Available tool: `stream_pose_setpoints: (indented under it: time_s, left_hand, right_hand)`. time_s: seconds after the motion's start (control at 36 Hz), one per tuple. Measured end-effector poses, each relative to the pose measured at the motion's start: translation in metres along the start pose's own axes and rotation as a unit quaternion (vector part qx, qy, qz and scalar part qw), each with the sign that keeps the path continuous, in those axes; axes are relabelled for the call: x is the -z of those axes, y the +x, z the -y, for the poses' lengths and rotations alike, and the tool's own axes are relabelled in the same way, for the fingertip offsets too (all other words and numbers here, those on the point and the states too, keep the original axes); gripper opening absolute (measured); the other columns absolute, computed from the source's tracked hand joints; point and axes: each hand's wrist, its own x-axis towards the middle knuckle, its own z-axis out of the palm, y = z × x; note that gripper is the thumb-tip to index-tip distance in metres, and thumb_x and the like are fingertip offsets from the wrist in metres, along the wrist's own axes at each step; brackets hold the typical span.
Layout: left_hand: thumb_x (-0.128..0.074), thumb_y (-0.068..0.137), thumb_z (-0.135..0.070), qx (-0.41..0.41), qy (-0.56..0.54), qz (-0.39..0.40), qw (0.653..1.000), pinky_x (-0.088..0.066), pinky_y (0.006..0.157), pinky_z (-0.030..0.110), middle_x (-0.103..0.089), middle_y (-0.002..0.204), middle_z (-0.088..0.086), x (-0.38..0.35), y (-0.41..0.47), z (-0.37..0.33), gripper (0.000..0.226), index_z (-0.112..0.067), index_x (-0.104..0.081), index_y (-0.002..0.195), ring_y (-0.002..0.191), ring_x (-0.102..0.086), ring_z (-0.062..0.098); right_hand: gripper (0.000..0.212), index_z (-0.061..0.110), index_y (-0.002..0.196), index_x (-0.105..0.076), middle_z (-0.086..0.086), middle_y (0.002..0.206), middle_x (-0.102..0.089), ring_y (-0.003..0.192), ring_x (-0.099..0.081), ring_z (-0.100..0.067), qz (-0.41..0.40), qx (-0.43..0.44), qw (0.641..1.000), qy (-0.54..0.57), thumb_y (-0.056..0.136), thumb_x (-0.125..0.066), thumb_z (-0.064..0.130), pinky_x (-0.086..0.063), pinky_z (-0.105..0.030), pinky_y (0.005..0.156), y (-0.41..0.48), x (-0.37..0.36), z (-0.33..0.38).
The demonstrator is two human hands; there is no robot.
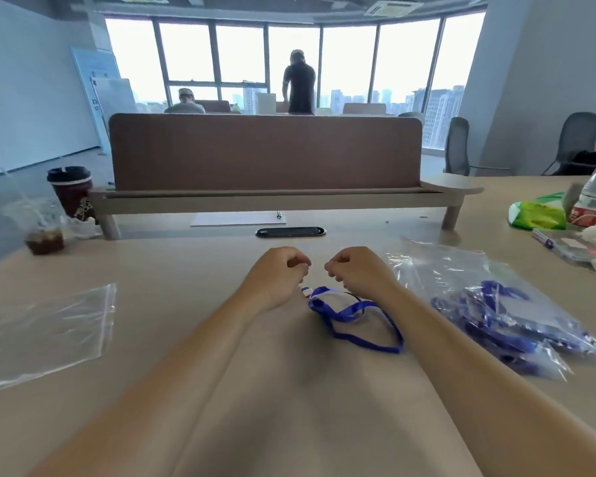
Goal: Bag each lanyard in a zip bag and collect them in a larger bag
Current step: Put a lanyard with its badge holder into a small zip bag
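Forearms (186, 390) are reaching over the table (172, 270), left hand (276, 270) and right hand (355, 270) curling tight just beyond the loose lanyard (355, 325), likely readying to bag it; whether pinching anything, I cannot tell.

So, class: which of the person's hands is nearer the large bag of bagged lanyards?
Right. The right hand sits just left of the large bag. The left hand is farther left, on the other side of the right hand.

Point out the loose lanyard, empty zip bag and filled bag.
Loose lanyard (362, 341): head view, near strap loop.
Empty zip bag (45, 328): head view, flat middle.
Filled bag (437, 266): head view, clear top panel.
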Motion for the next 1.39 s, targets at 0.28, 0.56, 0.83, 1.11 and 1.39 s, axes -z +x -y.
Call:
stream_pose_setpoints:
  time_s: [0.28, 0.56, 0.83, 1.11, 1.39]
  left_hand:
    - [-0.05, 0.097, -0.021, 0.063, 0.107, 0.03, 0.992, -0.041, 0.075, 0.026, -0.06, 0.124, -0.001, -0.002, 0.023, 0.064, 0.029, -0.016, -0.066, 0.12, 0.107, -0.06, 0.024]
    - [-0.08, 0.075, -0.045, 0.026, 0.152, 0.042, 0.987, -0.052, 0.088, 0.039, -0.064, 0.112, 0.005, -0.023, 0.042, 0.093, 0.052, -0.013, -0.066, 0.113, 0.103, -0.061, 0.024]
    - [-0.052, 0.087, -0.026, -0.026, 0.26, -0.011, 0.965, -0.038, 0.065, 0.029, -0.062, 0.102, 0.001, -0.025, 0.036, 0.086, 0.017, -0.016, -0.051, 0.073, 0.085, -0.055, 0.022]
    - [-0.035, 0.103, -0.026, -0.022, 0.251, -0.072, 0.965, -0.046, 0.07, 0.036, -0.06, 0.092, 0.009, 0.015, 0.014, 0.068, 0.026, -0.019, -0.06, 0.109, 0.082, -0.055, 0.03]
    - [-0.052, 0.094, -0.015, 0.083, 0.102, -0.084, 0.988, -0.057, 0.068, 0.042, -0.067, 0.085, 0.003, 0.059, -0.007, 0.05, 0.01, -0.017, -0.051, 0.084, 0.071, -0.07, 0.019]
  right_hand:
    - [0.017, 0.012, 0.087, -0.078, -0.006, 0.086, -0.075, 0.083, -0.068, -0.025, 0.055, 0.001, 0.995, -0.086, 0.085, -0.071, 0.027, -0.056, -0.039, 0.078, 0.04, -0.051, -0.004]
    - [0.037, 0.01, 0.079, -0.072, -0.008, 0.075, -0.07, 0.077, -0.067, -0.027, 0.095, -0.041, 0.977, -0.188, 0.075, -0.074, 0.047, -0.057, -0.036, 0.074, 0.066, -0.072, -0.02]
    - [0.028, 0.005, 0.061, -0.056, -0.009, 0.057, -0.051, 0.057, -0.046, -0.026, 0.083, -0.044, 0.983, -0.155, 0.077, -0.068, 0.025, -0.038, -0.028, 0.053, 0.051, -0.068, -0.02]
    - [0.01, 0.02, 0.084, -0.069, 0.003, 0.067, -0.073, 0.061, -0.061, -0.012, 0.106, 0.054, 0.991, -0.066, 0.09, -0.066, 0.027, -0.053, -0.034, 0.072, 0.022, -0.043, 0.006]
    - [0.013, 0.026, 0.101, -0.076, 0.005, 0.081, -0.07, 0.077, -0.062, -0.012, 0.11, 0.138, 0.983, -0.055, 0.094, -0.066, 0.029, -0.048, -0.024, 0.072, 0.005, -0.027, 0.053]
